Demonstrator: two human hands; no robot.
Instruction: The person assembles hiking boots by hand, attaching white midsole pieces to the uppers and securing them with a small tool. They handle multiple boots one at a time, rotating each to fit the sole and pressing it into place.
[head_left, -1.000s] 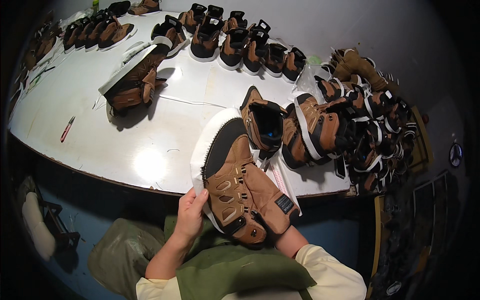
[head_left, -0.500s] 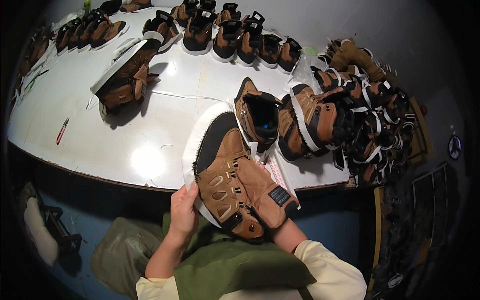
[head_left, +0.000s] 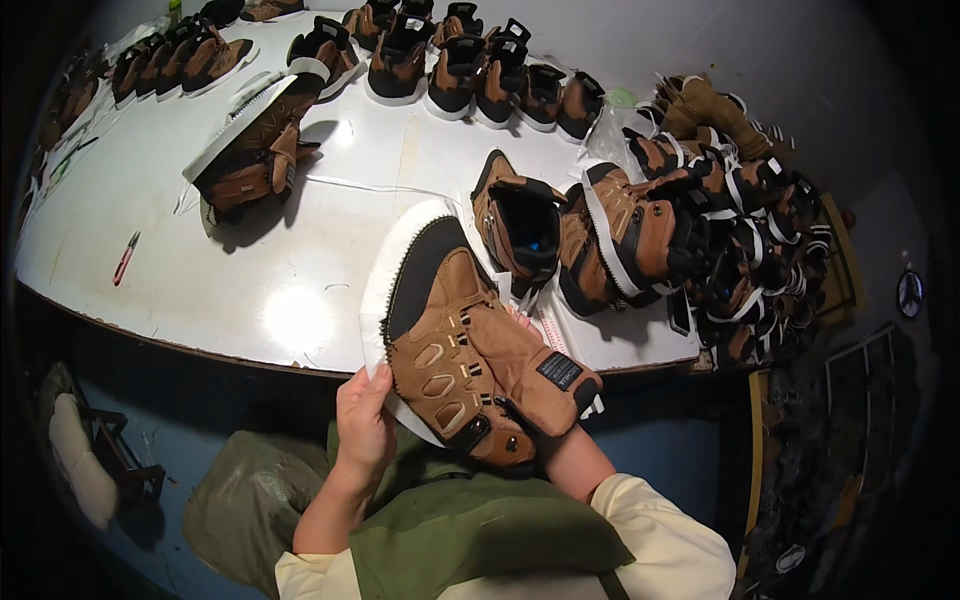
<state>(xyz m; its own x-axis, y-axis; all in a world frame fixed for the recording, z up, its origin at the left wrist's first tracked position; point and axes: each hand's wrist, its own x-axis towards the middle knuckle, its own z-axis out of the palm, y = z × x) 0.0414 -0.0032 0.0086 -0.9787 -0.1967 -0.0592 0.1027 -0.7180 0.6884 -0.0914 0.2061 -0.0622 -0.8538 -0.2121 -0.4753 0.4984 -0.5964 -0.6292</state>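
Touching left fingers, brown boot

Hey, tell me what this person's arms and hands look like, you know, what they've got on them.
Loose, plain cream sleeves end around the elbows, leaving the forearms bare. The left hand wears no glove, and no watch or band shows at that wrist. The right hand is mostly hidden. A dark green apron-like garment covers the front.
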